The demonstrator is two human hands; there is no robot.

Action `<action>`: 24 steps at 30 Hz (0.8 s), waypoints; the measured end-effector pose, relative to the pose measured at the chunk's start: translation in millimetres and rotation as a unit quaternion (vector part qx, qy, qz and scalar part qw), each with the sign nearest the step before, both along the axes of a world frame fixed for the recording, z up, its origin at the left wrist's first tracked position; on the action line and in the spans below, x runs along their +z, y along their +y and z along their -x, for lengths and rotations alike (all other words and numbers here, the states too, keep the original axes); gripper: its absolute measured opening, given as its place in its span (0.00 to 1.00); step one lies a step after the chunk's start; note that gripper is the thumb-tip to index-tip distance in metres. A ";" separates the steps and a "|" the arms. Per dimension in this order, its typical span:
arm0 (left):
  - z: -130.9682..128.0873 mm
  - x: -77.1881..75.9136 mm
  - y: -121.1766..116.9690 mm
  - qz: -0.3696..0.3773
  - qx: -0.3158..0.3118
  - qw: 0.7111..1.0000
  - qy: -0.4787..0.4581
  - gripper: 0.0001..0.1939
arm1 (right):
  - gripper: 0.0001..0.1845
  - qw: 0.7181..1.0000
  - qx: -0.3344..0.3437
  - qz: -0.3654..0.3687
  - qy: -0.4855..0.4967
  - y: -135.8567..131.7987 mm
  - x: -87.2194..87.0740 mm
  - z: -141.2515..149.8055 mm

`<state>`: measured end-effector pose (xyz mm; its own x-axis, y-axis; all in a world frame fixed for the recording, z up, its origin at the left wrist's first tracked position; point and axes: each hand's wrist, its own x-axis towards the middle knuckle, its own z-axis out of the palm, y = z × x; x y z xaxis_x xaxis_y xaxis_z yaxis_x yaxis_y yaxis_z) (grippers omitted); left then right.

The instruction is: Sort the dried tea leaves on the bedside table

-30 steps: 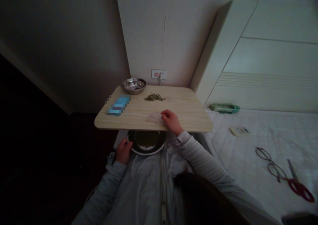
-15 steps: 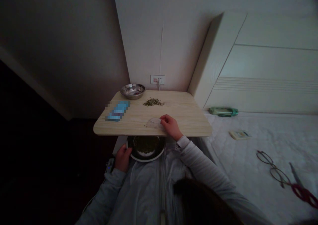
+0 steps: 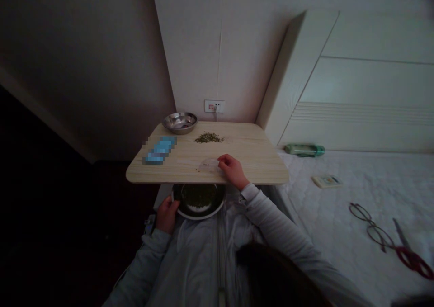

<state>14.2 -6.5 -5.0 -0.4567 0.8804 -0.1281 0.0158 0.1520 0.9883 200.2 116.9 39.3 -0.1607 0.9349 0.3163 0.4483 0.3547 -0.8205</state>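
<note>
My left hand (image 3: pixel 167 214) is closed on the rim of a wide bowl (image 3: pixel 200 217) at my lap, under the table's front edge. Dark green bits (image 3: pixel 199 195) lie in that bowl. On the table my right hand (image 3: pixel 233 170) pinches the right edge of a thin, clear round piece, perhaps a plastic lid (image 3: pixel 208 165); its exact kind is hard to make out. A few small specks lie on and beside the clear piece. Farther back is a loose pile of small green grains (image 3: pixel 209 138), apart from both hands.
A steel bowl (image 3: pixel 180 130) stands at the table's (image 3: pixel 257 151) back left, near a blurred-out blue object (image 3: pixel 160 150). On the bed (image 3: pixel 325 221) to the right lie a green bottle (image 3: pixel 304 150), a small pale box (image 3: pixel 327 181), glasses (image 3: pixel 379 237) and red-handled scissors (image 3: pixel 413 262).
The view has shifted very slightly. Both hands keep their grips, and the clear piece, bowl and grain pile stay in place.
</note>
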 end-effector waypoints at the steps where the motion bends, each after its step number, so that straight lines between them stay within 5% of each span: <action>1: -0.5 0.9 -0.1 0.000 0.001 1.000 0.000 0.06 | 0.11 1.000 -0.002 0.000 -0.003 -0.1 0.1 0.0; 24: 0.3 -1.5 -0.3 0.008 -0.011 1.000 -0.022 0.06 | 0.11 1.000 0.016 -0.008 -0.012 -0.4 1.0 -0.4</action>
<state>13.8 -6.8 -6.5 -0.4310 0.8878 -0.1611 -0.0237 0.1674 0.9856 200.6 116.5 40.3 -0.1973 0.9240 0.3276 0.4564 0.3823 -0.8034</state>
